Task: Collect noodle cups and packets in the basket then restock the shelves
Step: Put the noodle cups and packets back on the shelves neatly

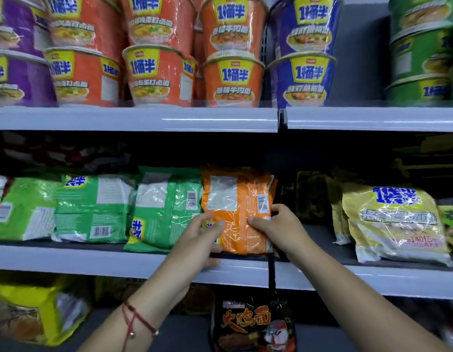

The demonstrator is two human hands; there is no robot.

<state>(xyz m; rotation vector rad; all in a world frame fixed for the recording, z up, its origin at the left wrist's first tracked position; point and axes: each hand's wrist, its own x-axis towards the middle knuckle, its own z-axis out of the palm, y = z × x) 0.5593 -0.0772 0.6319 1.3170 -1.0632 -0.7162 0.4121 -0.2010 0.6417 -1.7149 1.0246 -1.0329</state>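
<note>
While both hands close on it from below, the orange packet [236,212] stands between them on the middle shelf [134,261], leaning back with its printed back face turned to the viewer. The left hand [202,237] pinches its lower left edge, thumb across the front and the other fingers [215,262] curled beneath the bottom seam; the right hand [281,226] grips the lower right corner, thumb on the face and fingers wrapped round the side edge. So the packet rises up and away from both sets of fingers, its long axis running near upright, top edge pointing to the dark back of the shelf. Neither hand is clearly nearer; each holds its own corner. Just left of the left fingers, touching the orange one, stands a green packet [164,207]; right of the right fingers is a dark gap, then a yellow packet [395,222] well apart. Judging by this, the packet is being seated in its row, and the next move likely pushes it back and upright. No basket is in view
</note>
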